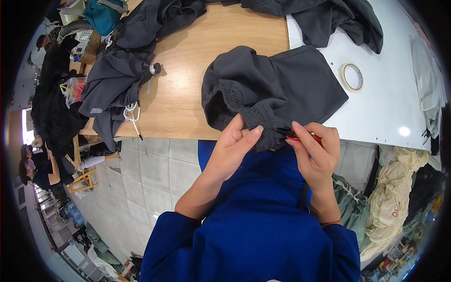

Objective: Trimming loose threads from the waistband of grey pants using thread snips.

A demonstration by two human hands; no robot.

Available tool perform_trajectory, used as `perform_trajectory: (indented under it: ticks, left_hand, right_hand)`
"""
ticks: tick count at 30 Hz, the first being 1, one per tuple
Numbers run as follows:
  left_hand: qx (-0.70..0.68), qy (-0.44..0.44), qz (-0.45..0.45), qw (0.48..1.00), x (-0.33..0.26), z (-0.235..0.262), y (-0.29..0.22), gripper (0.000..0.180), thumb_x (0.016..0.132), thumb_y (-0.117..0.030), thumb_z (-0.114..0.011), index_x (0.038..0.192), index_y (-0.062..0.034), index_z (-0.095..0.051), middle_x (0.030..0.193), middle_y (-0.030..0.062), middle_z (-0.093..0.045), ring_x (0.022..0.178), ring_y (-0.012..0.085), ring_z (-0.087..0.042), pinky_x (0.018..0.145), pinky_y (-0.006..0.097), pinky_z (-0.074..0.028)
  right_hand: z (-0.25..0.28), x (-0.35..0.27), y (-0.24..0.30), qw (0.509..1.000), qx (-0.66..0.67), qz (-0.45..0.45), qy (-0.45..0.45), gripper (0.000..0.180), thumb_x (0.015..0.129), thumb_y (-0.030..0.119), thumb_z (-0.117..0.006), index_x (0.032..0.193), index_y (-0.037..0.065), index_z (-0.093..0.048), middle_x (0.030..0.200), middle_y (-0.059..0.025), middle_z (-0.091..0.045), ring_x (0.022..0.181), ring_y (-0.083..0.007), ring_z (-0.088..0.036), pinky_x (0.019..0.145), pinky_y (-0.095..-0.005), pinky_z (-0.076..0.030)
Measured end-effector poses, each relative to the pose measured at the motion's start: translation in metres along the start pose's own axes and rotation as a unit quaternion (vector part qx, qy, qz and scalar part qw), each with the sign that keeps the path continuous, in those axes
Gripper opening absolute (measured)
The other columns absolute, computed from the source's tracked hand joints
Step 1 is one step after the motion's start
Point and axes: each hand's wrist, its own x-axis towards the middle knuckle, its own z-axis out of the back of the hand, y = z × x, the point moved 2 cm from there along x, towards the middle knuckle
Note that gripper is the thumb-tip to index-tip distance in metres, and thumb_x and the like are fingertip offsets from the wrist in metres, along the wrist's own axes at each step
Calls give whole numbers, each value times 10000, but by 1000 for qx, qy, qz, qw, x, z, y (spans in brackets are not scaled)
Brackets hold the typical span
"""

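A dark grey garment [277, 89] with an elastic gathered hem lies at the near edge of the table. My left hand [235, 145] pinches the gathered hem between thumb and fingers. My right hand [317, 150] holds a small red and black cutting tool [293, 135], its tip against the same hem just right of my left thumb.
A tape roll [352, 76] lies on the white tabletop [399, 103] at right. More dark garments [127, 70] are heaped on the wooden tabletop [188, 94], with white scissors [132, 113] at their edge. Cream fabric [394, 197] is piled on the floor right; people sit far left.
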Motion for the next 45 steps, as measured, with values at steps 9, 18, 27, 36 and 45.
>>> perform_trajectory:
  ticks: [9, 18, 27, 36, 45]
  left_hand:
    - [-3, 9, 12, 1000, 0, 0, 1, 447, 1010, -132, -503, 1392, 39, -346, 1233, 110, -591, 1084, 116, -578, 954, 274, -462]
    - [-13, -5, -4, 1000, 1, 2, 2, 433, 985, -95, -541, 1377, 38, -413, 1309, 112, -557, 1171, 144, -551, 1012, 273, -426]
    - [-50, -7, -10, 999, 3, 2, 0, 408, 994, -92, -522, 1369, 36, -427, 1263, 106, -594, 1134, 133, -577, 992, 265, -443]
    - [-42, 8, -13, 999, 0, -3, -4, 431, 1003, -107, -505, 1390, 45, -389, 1275, 114, -585, 1135, 132, -578, 984, 278, -453]
    - [-44, 30, -13, 998, -1, -3, -3, 456, 1002, -84, -488, 1414, 54, -350, 1352, 135, -532, 1227, 153, -526, 1045, 279, -400]
  right_hand:
    - [-2, -1, -1, 1000, -2, 15, -4, 402, 614, 62, -810, 1009, 112, -751, 840, -5, -611, 704, -165, -490, 601, -276, -397]
    - [2, -2, -5, 986, 123, -111, 19, 357, 750, 64, -748, 1101, 18, -699, 880, -92, -624, 746, -201, -585, 673, -265, -459]
    - [-1, 2, -3, 981, 159, -101, 33, 368, 726, 4, -743, 1092, 6, -703, 869, -98, -604, 723, -186, -585, 645, -260, -461]
    - [-4, 5, 5, 998, 32, -48, 0, 317, 687, 108, -798, 995, 61, -742, 779, -37, -599, 617, -171, -522, 539, -277, -407]
    - [-1, 9, 9, 998, 6, -59, 10, 296, 686, 118, -806, 972, 71, -745, 782, -28, -604, 621, -171, -528, 546, -280, -412]
